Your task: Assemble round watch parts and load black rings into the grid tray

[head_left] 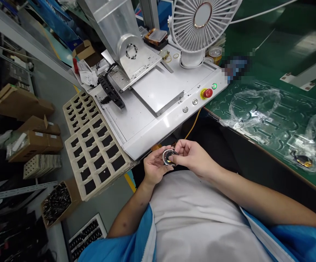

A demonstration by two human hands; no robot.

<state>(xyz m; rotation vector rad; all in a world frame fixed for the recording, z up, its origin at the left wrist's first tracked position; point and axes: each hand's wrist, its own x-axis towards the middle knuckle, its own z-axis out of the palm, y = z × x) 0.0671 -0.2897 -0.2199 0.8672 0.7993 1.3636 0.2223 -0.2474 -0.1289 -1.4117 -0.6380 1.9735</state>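
A small round watch case (166,155) with a silver rim, a dark inside and a yellow spot is held before my body, just off the machine's front edge. My left hand (154,166) is closed around its left side, fingers behind and below it. My right hand (192,157) has its fingers curled at the right rim, with the thumb reaching over the face. Whether the right fingertips also hold a small part cannot be made out.
Ahead stands a white machine table (147,129) with a red stop button (207,93) and a white fan (193,58). Left are beige trays (94,165) with dark pieces. A green bench (269,142) at right bears plastic bags (258,109). Cardboard boxes (38,142) stand at far left.
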